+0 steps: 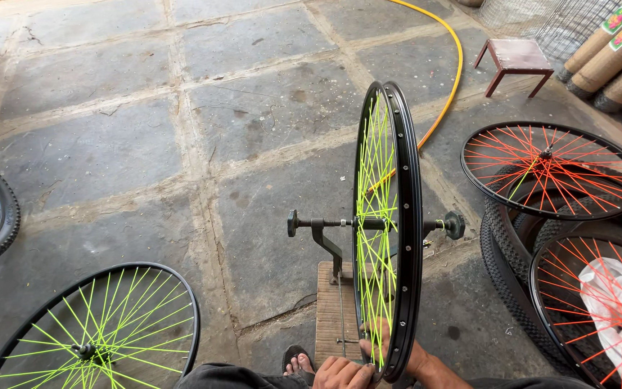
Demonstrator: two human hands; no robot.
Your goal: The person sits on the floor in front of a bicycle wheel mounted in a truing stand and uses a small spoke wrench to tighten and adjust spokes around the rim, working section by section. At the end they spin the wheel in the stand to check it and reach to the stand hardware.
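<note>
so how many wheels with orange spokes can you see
2, both at the right: one orange-spoked wheel lying on stacked tyres, another nearer, cut off by the frame edge. More may be hidden in the stack.

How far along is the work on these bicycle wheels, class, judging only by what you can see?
Looks done: a green-spoked wheel lies flat on the floor, fully laced.

In hand: another green-spoked rim stands upright on the stand's axle; the left hand and right hand meet at its bottom edge.

Left: the orange-spoked wheels stacked on tyres lie untouched; whether they need work cannot be told.
</note>
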